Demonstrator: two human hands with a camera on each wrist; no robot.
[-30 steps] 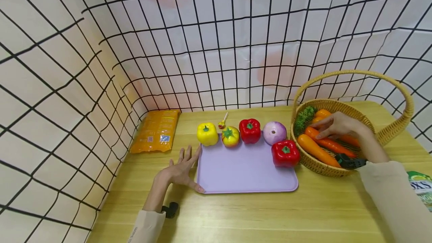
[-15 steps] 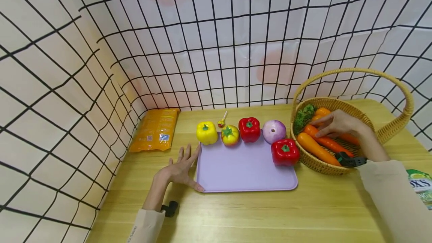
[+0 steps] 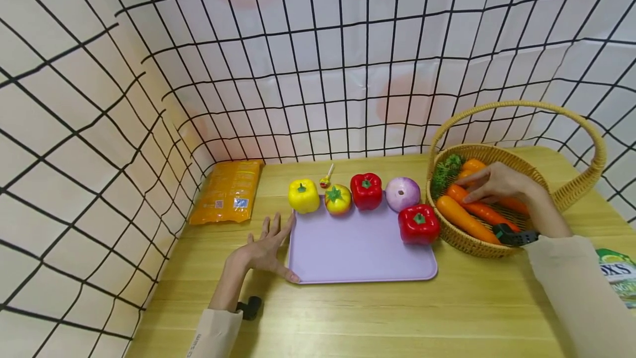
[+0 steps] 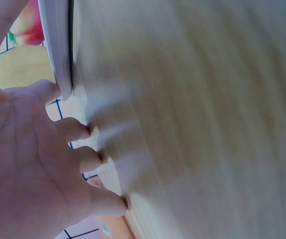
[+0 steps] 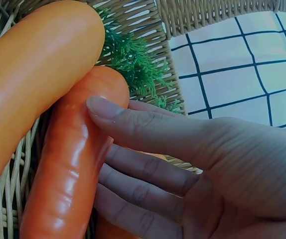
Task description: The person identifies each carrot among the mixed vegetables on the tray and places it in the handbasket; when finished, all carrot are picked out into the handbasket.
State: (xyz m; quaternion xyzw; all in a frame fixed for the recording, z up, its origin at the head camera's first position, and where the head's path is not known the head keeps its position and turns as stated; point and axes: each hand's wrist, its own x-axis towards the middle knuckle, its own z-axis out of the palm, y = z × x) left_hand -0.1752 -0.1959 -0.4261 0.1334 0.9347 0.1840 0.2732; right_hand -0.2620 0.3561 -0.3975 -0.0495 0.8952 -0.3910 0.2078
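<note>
My right hand (image 3: 497, 184) reaches into a wicker basket (image 3: 462, 245). Thumb and fingers pinch the upper end of a red-orange carrot (image 5: 66, 174), which lies in the basket. Beside that one is a lighter orange carrot (image 5: 38, 64). At the left side of a lilac tray (image 3: 358, 250), my left hand (image 3: 265, 253) is spread, thumb and index finger touching its edge. In the left wrist view the other fingertips rest on the table. Along the tray lie a yellow bell pepper (image 3: 304, 196), a red-yellow tomato (image 3: 338, 200), two red bell peppers (image 3: 419, 224) and a purple onion (image 3: 402, 194).
Behind the tomato lies a lollipop (image 3: 326, 177). An orange packet (image 3: 226, 192) is at the back left, and a green-white packet (image 3: 618, 275) at the right edge. Leafy greens (image 3: 445, 173) fill the basket's left part under its tall handle (image 3: 517, 104). A grid-patterned wall surrounds the table.
</note>
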